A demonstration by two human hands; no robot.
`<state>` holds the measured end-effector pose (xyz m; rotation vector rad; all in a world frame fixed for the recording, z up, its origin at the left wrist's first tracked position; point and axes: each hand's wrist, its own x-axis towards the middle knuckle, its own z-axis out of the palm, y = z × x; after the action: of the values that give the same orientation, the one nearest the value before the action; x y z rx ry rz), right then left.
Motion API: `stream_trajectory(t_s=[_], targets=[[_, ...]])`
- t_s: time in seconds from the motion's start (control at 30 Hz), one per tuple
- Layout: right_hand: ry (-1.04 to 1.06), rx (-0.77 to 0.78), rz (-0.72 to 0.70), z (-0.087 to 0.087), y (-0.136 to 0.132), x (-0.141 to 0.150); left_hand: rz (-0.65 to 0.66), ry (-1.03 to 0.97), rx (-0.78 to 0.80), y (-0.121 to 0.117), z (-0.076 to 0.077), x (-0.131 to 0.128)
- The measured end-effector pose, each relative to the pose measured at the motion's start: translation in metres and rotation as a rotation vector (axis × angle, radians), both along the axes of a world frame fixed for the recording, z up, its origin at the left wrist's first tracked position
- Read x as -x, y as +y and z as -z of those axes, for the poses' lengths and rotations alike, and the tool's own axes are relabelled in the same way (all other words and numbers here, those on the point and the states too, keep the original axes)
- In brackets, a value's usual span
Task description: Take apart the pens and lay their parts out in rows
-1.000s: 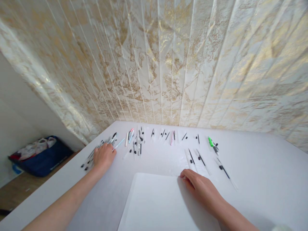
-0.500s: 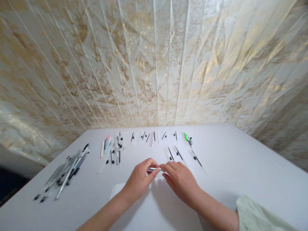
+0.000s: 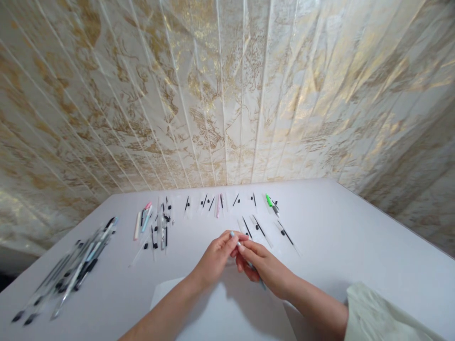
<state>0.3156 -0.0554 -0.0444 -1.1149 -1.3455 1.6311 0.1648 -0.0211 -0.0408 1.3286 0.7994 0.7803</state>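
Note:
My left hand [image 3: 216, 253] and my right hand [image 3: 261, 258] meet over the near middle of the table, fingertips touching. The right fingers are wrapped round a slim pen [image 3: 262, 284], whose greyish end sticks out below the palm; the rest is hidden. Thumb and fingers of the left hand are pinched together at the right fingertips, and what lies between them is too small to make out. Beneath both hands is a white sheet [image 3: 199, 308]. Just beyond them lie disassembled pen parts [image 3: 259, 225], with dark refills and black caps beside clear tubes.
At left is a pile of pens [image 3: 78, 270]. Several sets of pen parts [image 3: 163, 222] are spread along the back, with a pink pen [image 3: 218, 206] and a green-and-grey pen [image 3: 272, 204] among them. A gold-patterned curtain [image 3: 227, 94] hangs behind the white table [image 3: 337, 227].
The pen held level between both hands now slants down within my right hand. My right fingers have curled in, and the left fingertips have come up against them. The view has shifted slightly.

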Motion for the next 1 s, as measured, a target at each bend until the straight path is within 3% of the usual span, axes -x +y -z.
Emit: stream_trajectory(t_s=[0.1,0.27,0.43,0.57,0.7,0.83,0.9,1.0], targets=[[0.163,0.111,0.007,0.006,-0.002,0.006,0.028,-0.089,0.136,-0.009,0.008,-0.007],[0.139,0.113,0.043,0.006,-0.005,0.013,-0.091,-0.146,0.206,-0.020,0.016,-0.020],[0.223,0.206,0.050,0.005,-0.008,0.017,-0.210,-0.033,0.014,-0.022,0.014,-0.021],[0.225,0.233,0.048,0.008,-0.010,0.020,-0.227,0.019,-0.058,-0.022,0.010,-0.018],[0.204,0.188,0.076,0.010,-0.007,0.021,-0.222,-0.026,0.029,-0.016,0.013,-0.017],[0.167,0.170,0.068,0.007,-0.003,0.013,-0.376,-0.184,0.110,-0.001,0.016,-0.011],[0.164,0.189,0.074,0.006,-0.002,0.010,-0.450,-0.145,0.115,0.007,0.016,-0.007],[0.159,0.198,0.078,0.008,-0.001,0.007,-0.380,0.056,0.119,0.014,0.015,-0.001]])
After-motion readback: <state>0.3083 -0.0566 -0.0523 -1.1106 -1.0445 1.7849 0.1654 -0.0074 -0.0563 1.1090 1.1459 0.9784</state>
